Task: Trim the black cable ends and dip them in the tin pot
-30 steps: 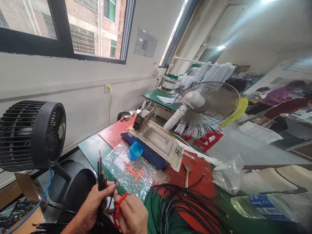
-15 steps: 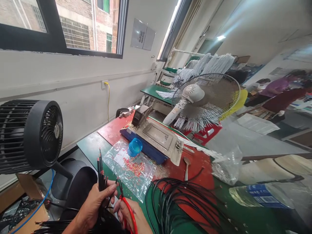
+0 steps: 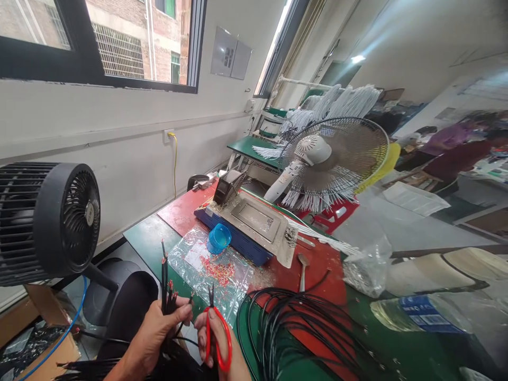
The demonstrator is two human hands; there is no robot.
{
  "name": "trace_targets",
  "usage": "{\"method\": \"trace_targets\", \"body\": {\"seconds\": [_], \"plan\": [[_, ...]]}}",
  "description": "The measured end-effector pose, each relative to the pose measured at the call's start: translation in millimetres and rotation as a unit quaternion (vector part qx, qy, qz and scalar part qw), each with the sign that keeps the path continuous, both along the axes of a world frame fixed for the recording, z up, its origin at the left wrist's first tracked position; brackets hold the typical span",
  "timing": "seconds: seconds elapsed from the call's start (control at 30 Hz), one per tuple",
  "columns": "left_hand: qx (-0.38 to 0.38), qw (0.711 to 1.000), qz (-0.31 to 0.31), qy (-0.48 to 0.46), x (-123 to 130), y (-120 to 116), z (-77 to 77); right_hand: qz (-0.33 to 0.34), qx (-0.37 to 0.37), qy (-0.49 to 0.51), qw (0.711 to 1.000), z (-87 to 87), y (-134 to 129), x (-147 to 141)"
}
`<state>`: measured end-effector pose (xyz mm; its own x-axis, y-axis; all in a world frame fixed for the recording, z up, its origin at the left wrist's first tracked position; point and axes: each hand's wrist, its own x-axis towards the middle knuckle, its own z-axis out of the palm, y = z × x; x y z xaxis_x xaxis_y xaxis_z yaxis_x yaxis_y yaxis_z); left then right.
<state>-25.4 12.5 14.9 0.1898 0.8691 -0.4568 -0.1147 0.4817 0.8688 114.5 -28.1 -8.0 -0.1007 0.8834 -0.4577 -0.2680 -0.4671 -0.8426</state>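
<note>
My left hand (image 3: 161, 325) is closed round a bundle of black cables (image 3: 164, 283) whose stripped ends show reddish wire tips. One cable end stands out between its thumb and fingertips. Just to the right, my right hand (image 3: 217, 330) grips red-handled scissors (image 3: 229, 344), with the dark, narrow blades pointing up and slightly parted. The blades are apart from the cables. Beyond the hands, a clear plastic bag (image 3: 184, 241) lies on the table with small red and yellow bits (image 3: 217, 271) on it.
A blue cup (image 3: 218, 239) stands by a soldering pot with a dirty tray (image 3: 254, 214). Loose black cables (image 3: 293, 317) coil at the right, near a spoon (image 3: 303, 264) and a plastic bottle (image 3: 420, 312). A black fan (image 3: 67, 217) is at left, a larger fan (image 3: 317, 153) behind the table.
My right hand has turned the scissors upright and drawn them slightly right, away from the cable end. My left hand keeps its hold on the bundle.
</note>
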Motion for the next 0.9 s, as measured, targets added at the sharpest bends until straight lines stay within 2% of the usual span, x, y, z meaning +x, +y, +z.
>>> {"method": "trace_targets", "body": {"seconds": [0.07,0.17,0.3,0.4,0.5,0.57,0.6,0.67,0.73,0.8,0.83,0.87,0.9], "plan": [[-0.015,1.0,0.016,0.005,-0.4,0.1,-0.4,-0.024,0.032,-0.056,0.998,-6.9,-0.8,0.6],[-0.032,0.999,0.021,-0.012,1.1,-0.2,1.8,-0.014,0.112,-0.125,0.986,-14.3,-5.2,-2.9],[-0.077,0.995,0.012,-0.066,7.0,-4.4,4.5,-0.001,0.184,-0.121,0.975,-23.4,-13.8,-18.8],[-0.102,0.993,0.031,-0.046,9.3,-6.7,1.5,-0.017,0.181,-0.131,0.975,-27.0,-17.4,-23.6],[-0.086,0.994,0.065,0.013,7.2,-1.2,-8.0,-0.087,0.166,-0.156,0.97,-16.3,-18.5,-4.4],[-0.087,0.994,0.062,-0.013,5.3,5.9,-16.3,-0.178,0.144,-0.151,0.962,1.5,-21.1,24.8],[-0.091,0.993,0.058,-0.042,4.8,9.4,-20.2,-0.243,0.138,-0.147,0.949,12.3,-23.8,43.9],[-0.098,0.989,0.058,-0.096,4.9,14.1,-26.6,-0.368,0.129,-0.157,0.907,34.3,-33.1,89.7],[-0.1,0.985,0.074,-0.12,6.1,14.7,-29.3,-0.504,0.129,-0.208,0.828,52.1,-48.4,140.8],[-0.092,0.985,0.082,-0.124,7.2,11.8,-27.7,-0.564,0.1,-0.339,0.746,63.9,-68.7,190.2],[-0.085,0.986,0.08,-0.123,7.3,9.8,-25.4,-0.556,0.04,-0.463,0.69,68.0,-79.5,212.0],[-0.079,0.987,0.072,-0.12,7.0,7.8,-22.4,-0.47,-0.041,-0.597,0.649,71.1,-89.6,230.9],[-0.074,0.989,0.059,-0.115,6.3,6.1,-18.9,-0.431,-0.065,-0.64,0.632,73.6,-98.1,246.2]]}}
